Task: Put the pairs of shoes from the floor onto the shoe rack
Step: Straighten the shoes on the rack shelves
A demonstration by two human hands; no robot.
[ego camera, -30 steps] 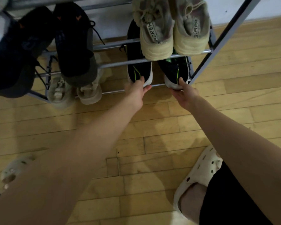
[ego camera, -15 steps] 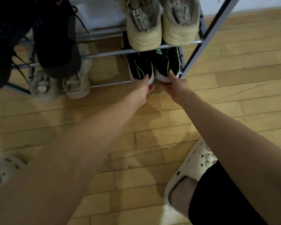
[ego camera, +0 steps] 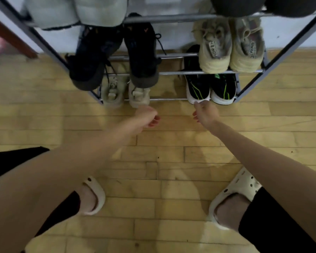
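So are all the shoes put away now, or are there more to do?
Nearly done, it looks. The black and green shoes sit on the shoe rack's bottom bar beside the beige pair. The left hand and right hand hold nothing. No loose shoes show on the floor, only the slippers being worn.

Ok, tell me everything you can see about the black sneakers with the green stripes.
The black sneakers are a pair with bright green lines along the uppers and thick white soles. The uppers look like fabric. They sit side by side on the lowest tier of the shoe rack, at its right end, white ends toward the person and poking past the front bar. Cream sneakers on the tier above hide their far halves. The right hand reaches the left shoe's white end with its fingertips.
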